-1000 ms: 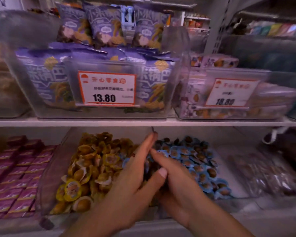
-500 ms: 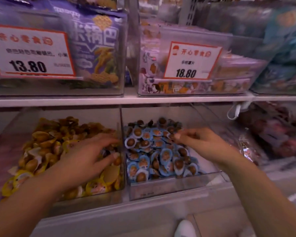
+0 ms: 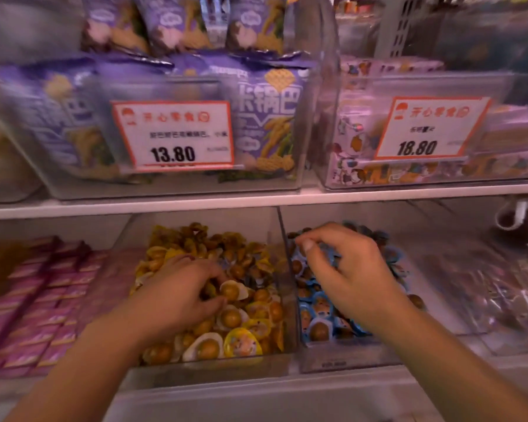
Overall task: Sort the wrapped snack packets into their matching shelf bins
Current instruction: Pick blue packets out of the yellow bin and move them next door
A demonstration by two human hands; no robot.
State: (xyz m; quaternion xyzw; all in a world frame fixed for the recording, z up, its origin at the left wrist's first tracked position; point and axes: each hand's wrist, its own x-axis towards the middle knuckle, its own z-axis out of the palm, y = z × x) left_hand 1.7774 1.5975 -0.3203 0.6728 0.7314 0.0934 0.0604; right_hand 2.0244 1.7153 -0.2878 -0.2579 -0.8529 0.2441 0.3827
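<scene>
1. The left hand (image 3: 180,295) was down in the clear bin of yellow-wrapped packets (image 3: 241,324), fingers curled among them, seemingly pinching one beside a white-edged packet (image 3: 230,291), though blur hid the grip.
2. The right hand (image 3: 345,275) hovered over the neighbouring bin of blue-wrapped packets (image 3: 317,318), fingertips bunched together; whether they held anything I could not tell.
3. A clear divider wall (image 3: 282,269) stood between the two bins.
4. Above the shelf edge (image 3: 256,201), price tags read 13.80 (image 3: 173,135) and 18.80 (image 3: 430,127).
</scene>
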